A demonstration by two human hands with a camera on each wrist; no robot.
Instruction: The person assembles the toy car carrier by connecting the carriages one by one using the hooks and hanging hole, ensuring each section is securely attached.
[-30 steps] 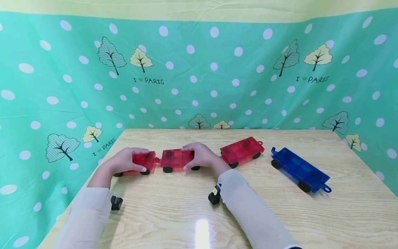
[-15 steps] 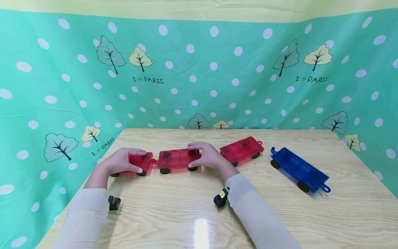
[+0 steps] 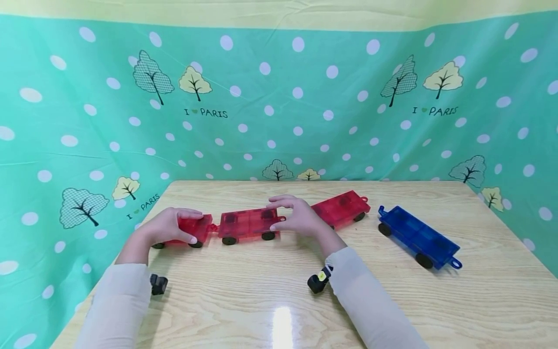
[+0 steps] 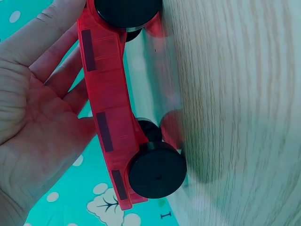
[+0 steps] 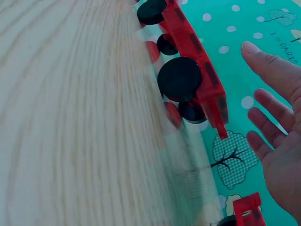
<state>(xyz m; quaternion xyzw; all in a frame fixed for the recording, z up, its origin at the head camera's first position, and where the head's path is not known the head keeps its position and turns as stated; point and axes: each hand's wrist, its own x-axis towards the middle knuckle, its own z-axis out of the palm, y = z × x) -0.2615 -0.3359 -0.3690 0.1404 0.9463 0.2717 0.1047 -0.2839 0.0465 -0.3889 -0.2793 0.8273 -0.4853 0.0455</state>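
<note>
My left hand (image 3: 167,227) grips a red see-through toy train car (image 3: 197,229) at the left of the table, thumb on the near side and fingers over the far side. In the left wrist view, the side of that car (image 4: 106,89) and its black wheels show. A second red train car (image 3: 246,224) stands just to its right, their ends meeting at a small coupling (image 3: 212,228). Around this second car's right-hand ring my right hand (image 3: 301,218) hovers with thumb and fingers spread. The right wrist view shows a gap between the hand (image 5: 282,113) and the car (image 5: 190,47).
Behind my right wrist stands a third red train car (image 3: 342,209), partly covered. A blue train car (image 3: 418,235) sits at an angle farther right, with a hook and a ring at its ends. A spotted green cloth (image 3: 244,97) hangs behind the wooden table (image 3: 235,291).
My right hand has let go of the second red car and moved right, baring its end ring. Both joined red cars have shifted slightly left, the left hand still holding its car.
</note>
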